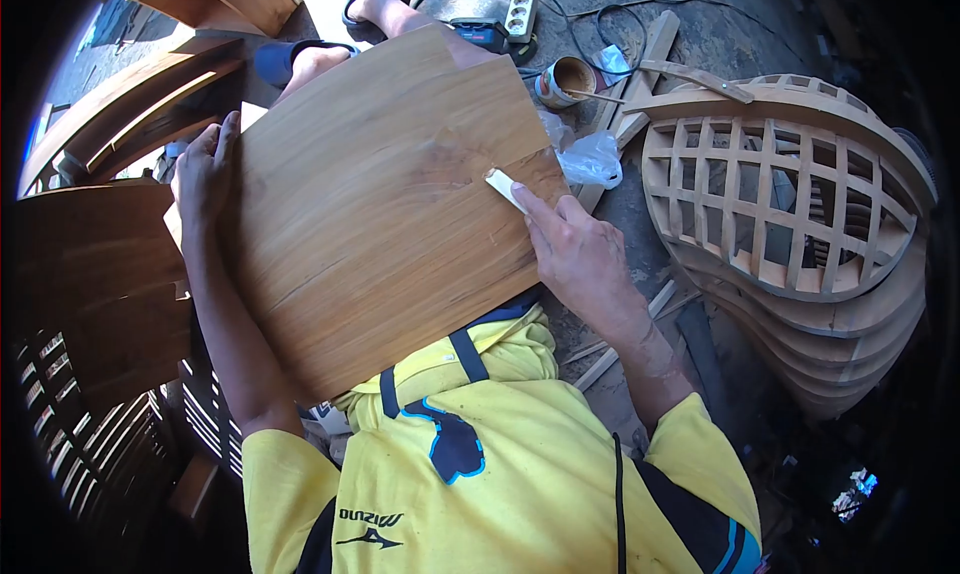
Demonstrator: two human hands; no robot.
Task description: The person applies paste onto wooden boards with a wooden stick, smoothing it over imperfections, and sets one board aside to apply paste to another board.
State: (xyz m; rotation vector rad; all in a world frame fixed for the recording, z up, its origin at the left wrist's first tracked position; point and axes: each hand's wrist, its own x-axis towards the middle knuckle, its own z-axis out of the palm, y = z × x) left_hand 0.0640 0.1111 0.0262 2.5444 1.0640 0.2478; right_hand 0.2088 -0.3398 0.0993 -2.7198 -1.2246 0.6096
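A broad wooden panel [380, 204] with a stepped top edge rests tilted across my lap. My left hand [205, 169] grips its left edge, with the thumb side near the top corner. In my right hand [580, 249] is a small, pale, flat scraper [505, 187], pinched between thumb and fingers. Its tip touches the panel's surface near the right side, beside a darker patch of grain and small marks. Part of the scraper is hidden by my fingers.
An open can of brown paste [570, 79] with a stick across it stands beyond the panel, near a plastic bag [592, 160]. A power strip [520, 17], cables and a cordless tool [477, 34] lie behind. On the right stands a latticed wooden frame [780, 209]; curved wooden pieces [120, 114] are left.
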